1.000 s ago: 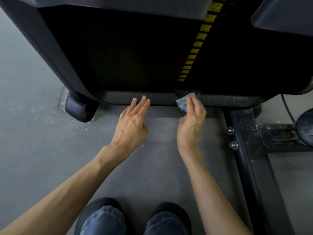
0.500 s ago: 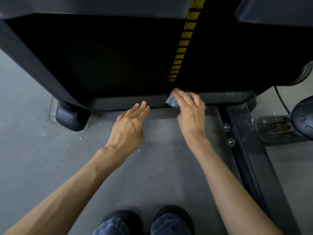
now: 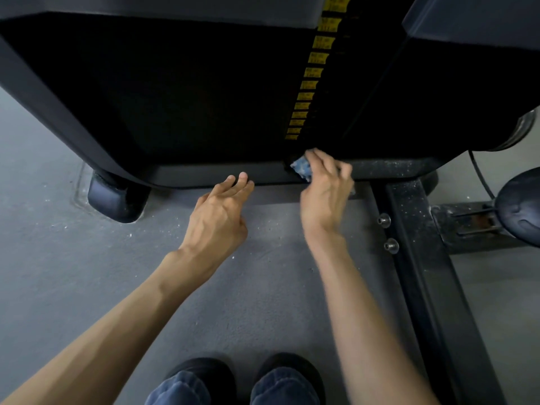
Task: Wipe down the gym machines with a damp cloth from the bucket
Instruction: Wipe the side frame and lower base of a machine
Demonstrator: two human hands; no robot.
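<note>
- Nearest me, at the bottom edge, I see two dark shoes (image 3: pixel 204 372) and blue jean knees (image 3: pixel 280 387) on a grey speckled floor (image 3: pixel 73 273).
- Both bare forearms reach forward from there.
- The left hand (image 3: pixel 217 220) hovers low over the floor with its fingers straight and loose, holding nothing. The fingertips sit at the machine's bottom rail (image 3: pixel 204 172); I cannot tell whether they touch it.
- The right hand (image 3: pixel 324 194) is slightly blurred, with its fingers curled around a small blue cloth (image 3: pixel 301 168).
- The cloth is bunched against the rail, directly under a column of yellow labels (image 3: pixel 309 83).
- To the right, a dusty black beam (image 3: pixel 423 273) runs along the floor, with two bolts (image 3: pixel 383 220) on its left side.
- To the left, a rounded black foot (image 3: pixel 117 200) rests on the floor.
- Farthest away, the black machine (image 3: pixel 175 97) fills the upper view.
</note>
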